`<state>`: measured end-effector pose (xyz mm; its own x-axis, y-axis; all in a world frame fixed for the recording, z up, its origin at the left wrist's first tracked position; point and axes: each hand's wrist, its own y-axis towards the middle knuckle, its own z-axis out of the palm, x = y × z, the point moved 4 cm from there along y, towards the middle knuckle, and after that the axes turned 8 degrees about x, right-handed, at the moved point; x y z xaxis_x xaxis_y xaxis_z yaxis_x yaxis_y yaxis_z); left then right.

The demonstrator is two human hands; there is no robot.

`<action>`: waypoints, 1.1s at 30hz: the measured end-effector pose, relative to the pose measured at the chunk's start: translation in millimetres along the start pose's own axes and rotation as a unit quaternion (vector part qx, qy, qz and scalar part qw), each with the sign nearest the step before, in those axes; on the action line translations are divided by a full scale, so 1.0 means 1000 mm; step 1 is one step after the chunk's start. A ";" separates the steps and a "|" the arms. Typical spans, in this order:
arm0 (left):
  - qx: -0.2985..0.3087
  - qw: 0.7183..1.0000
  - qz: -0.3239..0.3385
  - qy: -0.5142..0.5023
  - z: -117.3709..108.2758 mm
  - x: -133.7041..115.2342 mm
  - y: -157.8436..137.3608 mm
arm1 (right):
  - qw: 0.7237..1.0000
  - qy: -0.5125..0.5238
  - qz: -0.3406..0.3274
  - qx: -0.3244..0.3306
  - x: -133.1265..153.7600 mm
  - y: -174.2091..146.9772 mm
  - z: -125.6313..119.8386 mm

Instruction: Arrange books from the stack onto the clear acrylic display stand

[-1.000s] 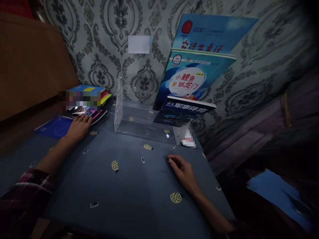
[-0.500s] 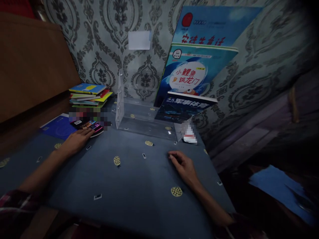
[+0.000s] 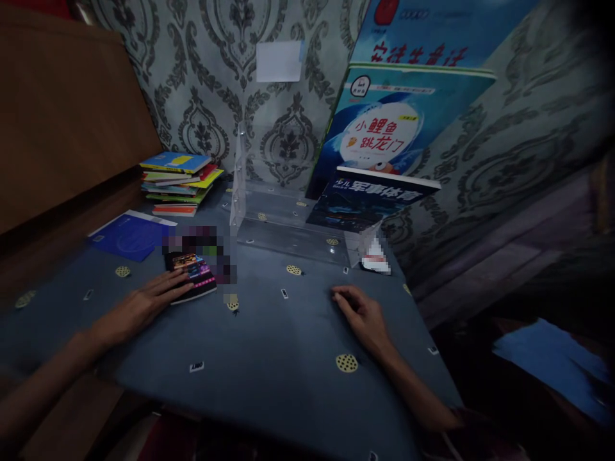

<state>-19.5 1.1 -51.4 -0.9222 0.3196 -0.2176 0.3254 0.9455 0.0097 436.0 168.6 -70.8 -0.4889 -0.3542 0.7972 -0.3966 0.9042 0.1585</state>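
My left hand (image 3: 144,304) lies with stretched fingers on the lower left part of a small dark book (image 3: 199,276) with a colourful cover; part of that book is blurred out. My right hand (image 3: 362,317) rests on the table at the right, loosely curled, with no object visible in it. Ahead stands a clear acrylic book rack (image 3: 293,243). Three books lean in its right side: a dark navy one (image 3: 365,203) in front, a teal one with a fish (image 3: 408,118) behind it, and a blue one (image 3: 442,38) at the back.
A stack of books (image 3: 177,182) stands at the back left, with a blue-violet booklet (image 3: 137,237) in front of it. A partly blurred white item (image 3: 377,259) is by the rack's right end. Patterned wallpaper (image 3: 202,121) closes off the back. Blue cloth (image 3: 552,362) lies beyond the table's right edge.
My left hand and the dark book have moved toward me and to the right, off the blue-violet booklet. The view has shifted slightly; my right hand stays in about the same place.
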 end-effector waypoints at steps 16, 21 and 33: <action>-0.035 0.964 -0.263 0.016 -0.003 0.070 0.073 | 1.000 -0.004 0.000 -0.006 0.001 0.000 0.001; -0.038 0.976 -0.211 0.027 0.004 0.057 0.072 | 1.000 -0.007 -0.001 0.000 0.006 -0.001 0.001; -0.038 0.999 -0.026 -0.022 0.033 -0.034 0.105 | 0.999 -0.037 -0.021 0.006 0.010 -0.003 0.003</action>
<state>53.4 87.7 -75.6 -0.9266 0.2685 -0.2633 0.2590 0.9633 0.0708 430.2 161.8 -64.8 -0.5279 -0.4086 0.7445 -0.4272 0.8854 0.1831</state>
